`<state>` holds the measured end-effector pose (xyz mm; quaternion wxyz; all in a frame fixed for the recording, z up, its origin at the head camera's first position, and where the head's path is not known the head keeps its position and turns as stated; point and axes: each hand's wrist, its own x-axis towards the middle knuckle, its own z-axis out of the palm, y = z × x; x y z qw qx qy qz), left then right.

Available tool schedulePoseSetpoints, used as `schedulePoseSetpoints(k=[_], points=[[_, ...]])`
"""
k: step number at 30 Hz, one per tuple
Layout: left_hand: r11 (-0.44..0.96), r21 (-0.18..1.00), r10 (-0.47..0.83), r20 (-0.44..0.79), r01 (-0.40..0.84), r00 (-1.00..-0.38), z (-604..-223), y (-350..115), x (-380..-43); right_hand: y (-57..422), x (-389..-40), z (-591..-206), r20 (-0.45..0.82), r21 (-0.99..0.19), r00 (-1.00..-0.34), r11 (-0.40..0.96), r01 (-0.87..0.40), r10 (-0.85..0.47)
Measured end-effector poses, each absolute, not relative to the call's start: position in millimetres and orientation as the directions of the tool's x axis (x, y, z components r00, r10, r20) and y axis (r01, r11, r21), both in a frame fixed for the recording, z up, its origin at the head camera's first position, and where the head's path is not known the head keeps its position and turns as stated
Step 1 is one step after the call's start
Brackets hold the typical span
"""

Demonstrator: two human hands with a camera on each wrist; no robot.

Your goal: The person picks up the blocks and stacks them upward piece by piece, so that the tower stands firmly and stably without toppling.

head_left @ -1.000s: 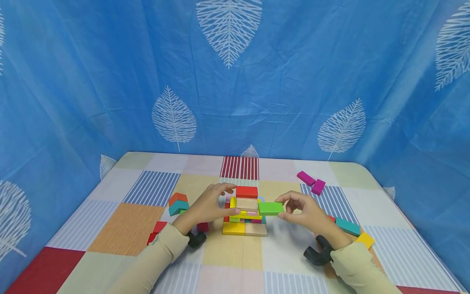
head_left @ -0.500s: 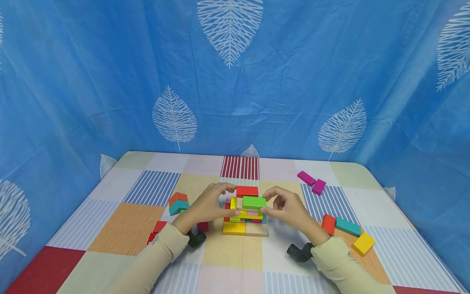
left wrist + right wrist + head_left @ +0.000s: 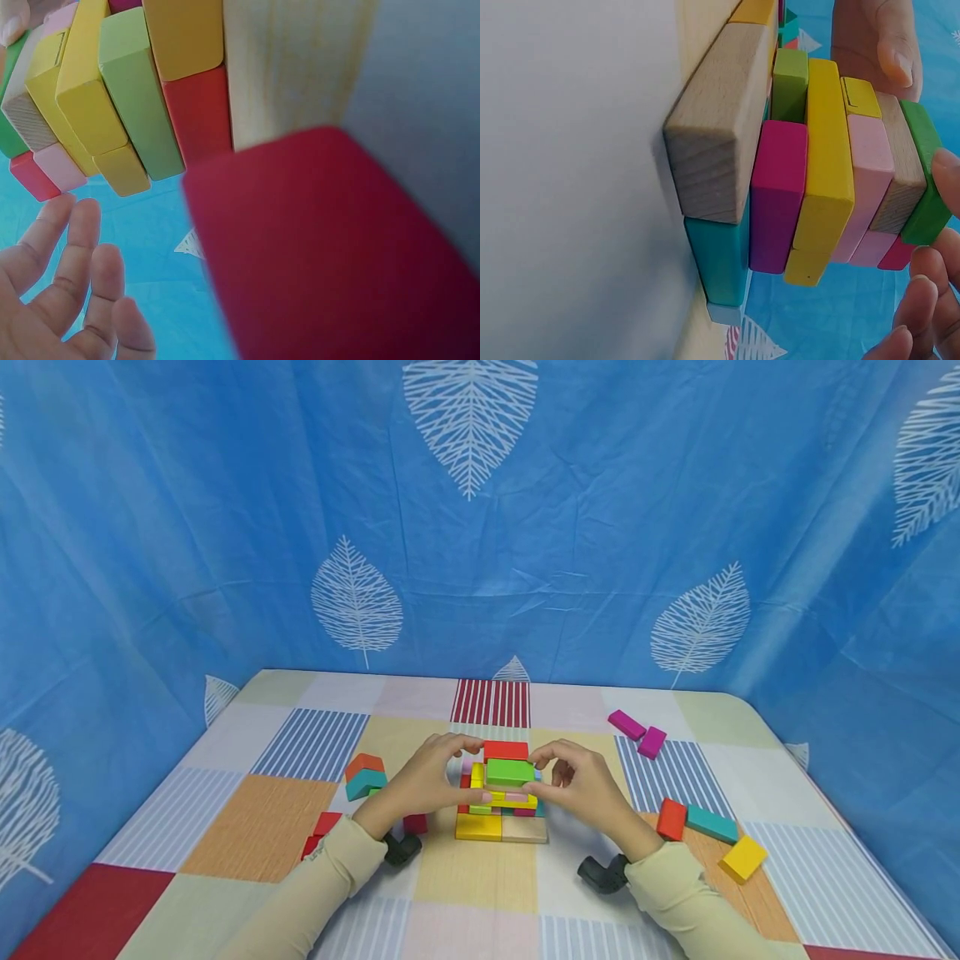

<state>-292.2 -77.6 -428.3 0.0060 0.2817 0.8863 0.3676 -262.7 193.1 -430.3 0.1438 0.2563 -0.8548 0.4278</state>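
A stack of colored wooden blocks (image 3: 478, 827) stands mid-table, with yellow and natural-wood blocks in its bottom row. On top, a green block (image 3: 510, 772) lies over a natural-wood block (image 3: 900, 161). My right hand (image 3: 577, 783) pinches the green block's right end, thumb at the near side, fingers behind. A red block (image 3: 506, 750) sits at the far side of the top. At the stack's left, my left hand (image 3: 423, 777) holds its fingers extended near the red block, its thumb by the front face. In the left wrist view its fingers (image 3: 82, 232) look straight and apart.
To the left lie orange, teal and red blocks (image 3: 327, 822), partly behind the left arm. Nearest the left wrist camera is a dark red block (image 3: 322, 247). Red, teal and yellow blocks (image 3: 743, 858) lie right; two magenta blocks (image 3: 626, 724) lie back right. A blue curtain (image 3: 570, 527) surrounds the table.
My right hand has carried the green block leftward from beside the stack onto its top, over the natural-wood block. My left hand has stayed at the stack's left side.
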Motion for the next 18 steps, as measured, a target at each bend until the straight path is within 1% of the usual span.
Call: schedulePoseSetpoints(k=[6,9,12,15,18], points=[[0.562,0.663,0.505,0.199,0.495,-0.84,-428,-78,-292,193,-266,-430,0.473,-0.666,-0.816,0.472,-0.578,-0.332],[0.563,0.669,0.502,0.19,0.485,-0.844,-428,-78,-292,196,-269,-428,0.437,-0.709,-0.823,0.426,-0.563,-0.362],[0.565,0.673,0.497,0.183,0.477,-0.848,-428,-78,-291,202,-274,-427,0.363,-0.791,-0.844,0.349,-0.503,-0.395],[0.565,0.674,0.496,0.182,0.475,-0.849,-427,-78,-290,208,-280,-428,0.269,-0.869,-0.866,0.282,-0.407,-0.422],[0.569,0.668,0.497,0.185,0.479,-0.848,-427,-78,-290,211,-285,-431,0.197,-0.905,-0.868,0.256,-0.339,-0.455]])
